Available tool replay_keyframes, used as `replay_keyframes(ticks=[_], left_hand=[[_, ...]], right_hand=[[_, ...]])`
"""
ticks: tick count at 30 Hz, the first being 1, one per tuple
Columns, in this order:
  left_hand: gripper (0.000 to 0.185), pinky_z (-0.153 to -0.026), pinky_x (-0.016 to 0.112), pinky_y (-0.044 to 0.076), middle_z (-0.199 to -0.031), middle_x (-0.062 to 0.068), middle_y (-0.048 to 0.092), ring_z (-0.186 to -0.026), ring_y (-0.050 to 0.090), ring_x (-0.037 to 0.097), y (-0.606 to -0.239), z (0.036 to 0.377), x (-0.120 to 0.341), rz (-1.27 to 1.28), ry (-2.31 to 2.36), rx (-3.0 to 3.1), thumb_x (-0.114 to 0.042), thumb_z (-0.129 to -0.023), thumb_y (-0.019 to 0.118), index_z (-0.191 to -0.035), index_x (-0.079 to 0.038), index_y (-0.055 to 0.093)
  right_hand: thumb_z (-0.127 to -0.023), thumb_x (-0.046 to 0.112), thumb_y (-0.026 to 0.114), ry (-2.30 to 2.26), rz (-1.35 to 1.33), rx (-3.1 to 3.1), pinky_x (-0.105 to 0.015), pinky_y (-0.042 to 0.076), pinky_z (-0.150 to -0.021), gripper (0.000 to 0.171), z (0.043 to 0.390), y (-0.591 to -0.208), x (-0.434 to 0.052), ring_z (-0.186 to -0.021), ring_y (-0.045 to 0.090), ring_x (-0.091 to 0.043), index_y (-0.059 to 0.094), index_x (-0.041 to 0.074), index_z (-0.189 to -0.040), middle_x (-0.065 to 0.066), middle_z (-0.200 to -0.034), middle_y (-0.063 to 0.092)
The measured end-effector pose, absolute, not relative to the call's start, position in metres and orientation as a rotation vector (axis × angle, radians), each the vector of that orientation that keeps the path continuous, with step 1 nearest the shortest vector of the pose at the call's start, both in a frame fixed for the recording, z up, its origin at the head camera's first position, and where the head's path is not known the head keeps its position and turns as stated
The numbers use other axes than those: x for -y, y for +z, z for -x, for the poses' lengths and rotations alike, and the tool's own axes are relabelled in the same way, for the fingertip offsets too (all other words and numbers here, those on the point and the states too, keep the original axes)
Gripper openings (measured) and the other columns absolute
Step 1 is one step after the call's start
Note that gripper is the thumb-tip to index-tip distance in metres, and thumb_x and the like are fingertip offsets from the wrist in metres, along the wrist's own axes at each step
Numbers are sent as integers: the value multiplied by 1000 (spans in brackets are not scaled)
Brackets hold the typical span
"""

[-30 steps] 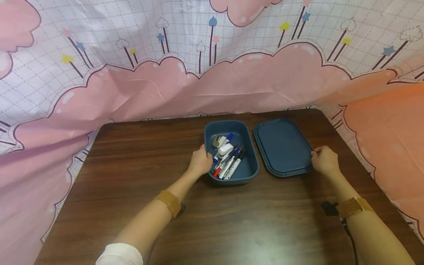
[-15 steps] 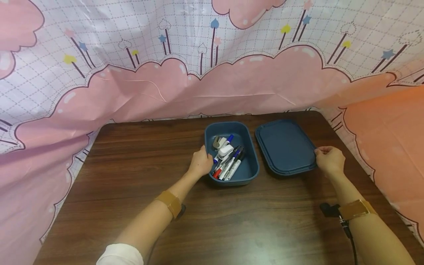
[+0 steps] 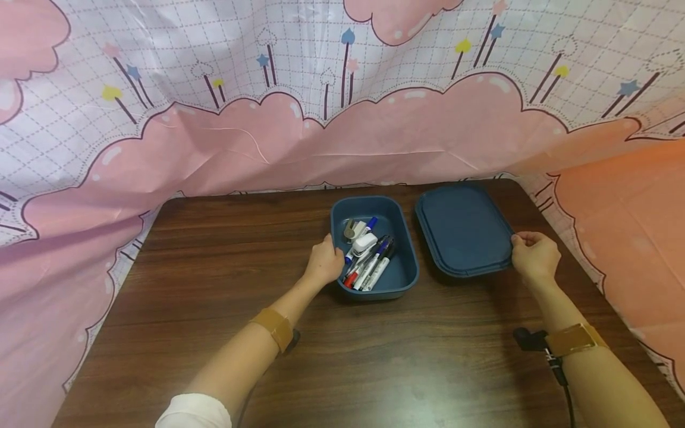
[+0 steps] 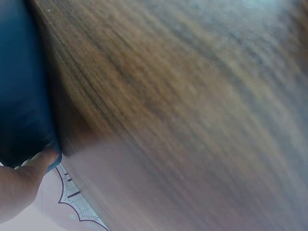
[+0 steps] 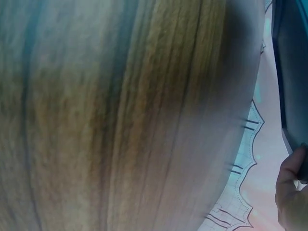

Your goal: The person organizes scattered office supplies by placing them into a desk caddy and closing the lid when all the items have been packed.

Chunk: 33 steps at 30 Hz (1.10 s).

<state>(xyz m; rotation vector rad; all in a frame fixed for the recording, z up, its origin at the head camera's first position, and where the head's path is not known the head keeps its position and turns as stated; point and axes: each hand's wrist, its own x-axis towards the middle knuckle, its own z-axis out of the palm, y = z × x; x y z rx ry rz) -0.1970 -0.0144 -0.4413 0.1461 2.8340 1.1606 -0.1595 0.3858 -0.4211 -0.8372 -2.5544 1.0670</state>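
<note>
A dark blue rectangular box stands on the table with its top uncovered. My left hand grips its left rim, thumb and fingers on either side of the wall; the left wrist view shows the thumb on the box edge. Inside lie several markers and pens, a white rounded case and a small metallic item. To the right, my right hand pinches the right edge of a matching blue lid, which is tilted up on that side.
The dark wood table carries the box and extends left and toward me. Behind it hangs a patterned pink and white cloth, with an orange-tinted stretch on the right. A black cable trails from the right wrist band.
The lid has shifted slightly right and its near edge has risen, with my right hand moving along with it. My left hand and the box have stayed in place.
</note>
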Motion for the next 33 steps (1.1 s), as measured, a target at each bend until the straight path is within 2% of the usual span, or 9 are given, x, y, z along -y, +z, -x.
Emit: replay_keyframes(ticks=[4,9,16,24,33], left_hand=[[53,-110,45,44,-141,31,47,-131,49,37,-441,197,15,-140,1158,-2828,-13,-99,42,-143,14,32],[53,-110,45,43,-141,31,46,-132,48,38,-440,197,14,-138,1153,-2829,-13,-99,42,-143,14,32],[53,-110,45,43,-142,31,46,-132,48,37,-439,197,14,-136,1153,-2822,-13,-99,42,-143,14,32],[54,-110,45,43,-142,31,45,-132,48,37,-440,197,14,-132,1149,-2817,-14,-99,42,-144,13,31],[53,-109,45,44,-140,31,47,-131,49,38,-438,196,14,-144,1167,-2817,-12,-98,43,-143,14,32]], right_hand=[[-98,30,50,1103,850,2530,-18,45,-47,36,160,-417,-383,-59,48,0,63,4,-119,16,-69,50],[-99,30,48,1083,833,2505,-15,43,-49,35,160,-413,-377,-63,48,0,63,6,-119,9,-80,53],[-98,25,50,1016,734,2425,-12,39,-54,33,157,-404,-363,-67,45,3,65,1,-115,2,-86,57],[-99,21,47,955,650,2362,-12,36,-59,33,157,-400,-355,-66,40,11,66,-1,-114,-17,-101,68],[-98,22,49,990,673,2339,-14,37,-58,33,157,-398,-353,-64,41,10,66,0,-114,-8,-94,65]])
